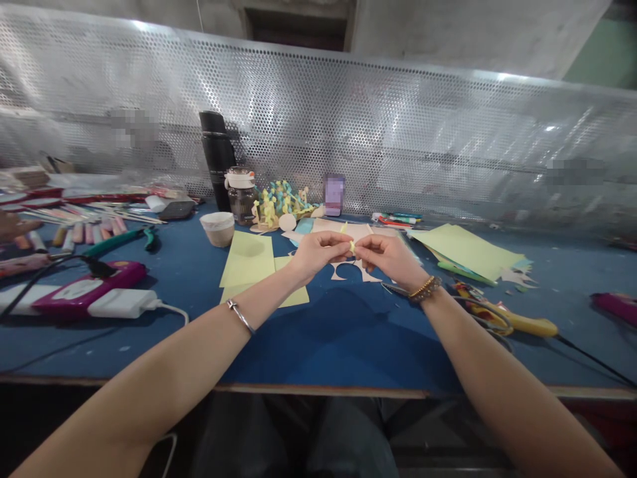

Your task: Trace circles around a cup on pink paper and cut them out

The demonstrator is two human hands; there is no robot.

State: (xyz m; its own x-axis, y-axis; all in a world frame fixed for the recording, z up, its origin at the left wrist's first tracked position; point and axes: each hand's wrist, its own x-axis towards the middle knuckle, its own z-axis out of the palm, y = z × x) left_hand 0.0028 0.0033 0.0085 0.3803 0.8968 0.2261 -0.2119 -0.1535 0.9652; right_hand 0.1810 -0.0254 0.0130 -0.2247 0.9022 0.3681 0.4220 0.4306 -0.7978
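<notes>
Between my fingertips, over the middle of the table, is a small piece of yellow paper (353,246). My left hand (321,253) pinches it from the left. From the right, my right hand (385,255) pinches it too, so the two hands nearly meet. Its exact shape is mostly covered by the fingers. Beneath and behind the hands lie pale pink paper offcuts (343,271) with round cut-outs. Yellow paper sheets (249,265) lie left of my left hand. Close to my right wrist is a pointed metal tool (395,289), partly hidden.
Behind stand a paper cup (217,230), a lidded jar (242,199), a black thermos (215,159), yellow and teal paper pieces (281,202) and a phone (334,196). A purple power strip (89,289) is left; a yellow-handled corded tool (527,323) and paper stack (468,249) right. Another person's hand (12,227) shows far left.
</notes>
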